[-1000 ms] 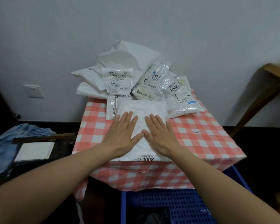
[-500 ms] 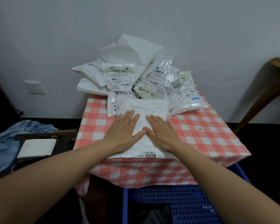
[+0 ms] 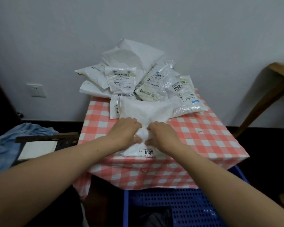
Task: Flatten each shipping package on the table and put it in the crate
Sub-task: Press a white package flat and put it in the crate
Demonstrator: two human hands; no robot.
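Left hand [image 3: 126, 130]: my fingers are curled into the white package [image 3: 146, 110], bunching its middle, probably to squeeze it flat or to lift it.
Right hand [image 3: 162, 135]: it grips the same crumpled ridge, nearly touching the left.
White package: it lies at the near edge of the table [image 3: 203, 138], directly above the blue crate [image 3: 179, 203] (a short drop, I reckon).
Pile [image 3: 134, 63]: more packages are heaped at the back, against the wall.
Writing: the near label reads "2-4 1008". In the pile I can read "502-602-12-815" and "2005"; the smaller print is blurred.
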